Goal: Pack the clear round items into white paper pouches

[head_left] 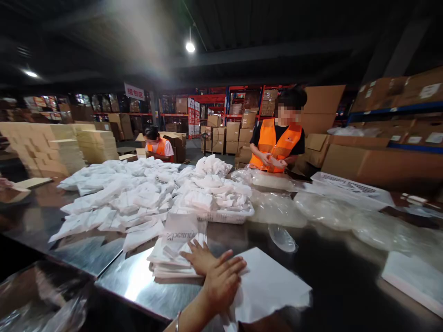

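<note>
My right hand [199,259] is spread on a stack of flat white printed bags [178,235] near the table's front edge. My left hand [223,280], a band on its wrist, crosses in front of the right one with fingers stretched out to the right. Beside its fingertips lies a blank white bag or sheet [272,286]; whether they touch it I cannot tell. The right forearm is mostly hidden behind the left hand. Behind the stack spreads a large heap of white packed bags [117,198], some of them in a white basket [224,216].
A clear plastic piece [283,238] and clear plastic bags [328,210] lie to the right, near a white tray [353,189]. Across the metal table [86,251] a co-worker [277,143] in an orange vest stands; another person [159,146] is farther back. Cartons [38,147] are stacked left.
</note>
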A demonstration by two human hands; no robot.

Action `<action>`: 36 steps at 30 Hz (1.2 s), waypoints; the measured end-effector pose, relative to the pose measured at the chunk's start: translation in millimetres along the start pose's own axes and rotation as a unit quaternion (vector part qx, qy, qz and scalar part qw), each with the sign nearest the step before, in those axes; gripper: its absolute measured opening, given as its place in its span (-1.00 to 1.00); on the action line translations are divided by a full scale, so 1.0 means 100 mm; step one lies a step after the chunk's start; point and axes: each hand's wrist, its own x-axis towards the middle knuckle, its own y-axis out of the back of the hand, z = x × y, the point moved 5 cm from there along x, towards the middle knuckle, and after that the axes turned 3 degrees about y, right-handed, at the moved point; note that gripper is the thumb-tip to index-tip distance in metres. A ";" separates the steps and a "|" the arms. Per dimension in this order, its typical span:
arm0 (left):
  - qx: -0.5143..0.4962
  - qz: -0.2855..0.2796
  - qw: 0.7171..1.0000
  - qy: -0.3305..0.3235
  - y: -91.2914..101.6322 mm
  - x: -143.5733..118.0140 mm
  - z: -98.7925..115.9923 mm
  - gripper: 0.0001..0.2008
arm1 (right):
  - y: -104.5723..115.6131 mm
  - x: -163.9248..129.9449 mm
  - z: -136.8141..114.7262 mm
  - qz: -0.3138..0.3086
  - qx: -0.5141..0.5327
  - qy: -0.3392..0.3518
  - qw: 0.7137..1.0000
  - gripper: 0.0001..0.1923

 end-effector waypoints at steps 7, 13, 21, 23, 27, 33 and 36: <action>0.036 -0.016 0.990 -0.137 -0.06 -0.56 0.28 -0.78 | 0.52 -0.38 0.54 0.021 -0.106 -0.107 0.988 -0.39; 0.141 -0.278 0.947 0.078 -0.74 -1.21 -0.17 -0.76 | 1.26 -1.49 1.49 0.033 -0.195 -0.338 0.920 -0.73; 0.090 -0.426 0.866 0.246 -0.67 -1.25 -0.31 -0.67 | 0.43 -2.20 0.80 0.008 -0.253 -0.386 0.887 -0.51; 0.048 -0.470 0.847 0.243 -0.58 -1.17 -0.27 -0.69 | 0.40 -2.28 0.81 0.087 -0.205 -0.401 0.889 -0.53; -0.023 -0.482 0.848 0.217 -0.38 -1.01 -0.20 -0.48 | 0.53 -2.49 1.07 0.216 -0.009 -0.407 0.887 -0.64; 0.015 -0.444 0.865 0.231 -0.32 -0.99 -0.18 -0.70 | 0.51 -2.77 0.99 0.472 0.388 -0.384 0.692 -0.49; 0.045 -0.386 0.890 0.237 -0.32 -1.05 -0.20 -0.70 | 0.35 -2.80 0.81 0.530 0.520 -0.375 0.555 -0.50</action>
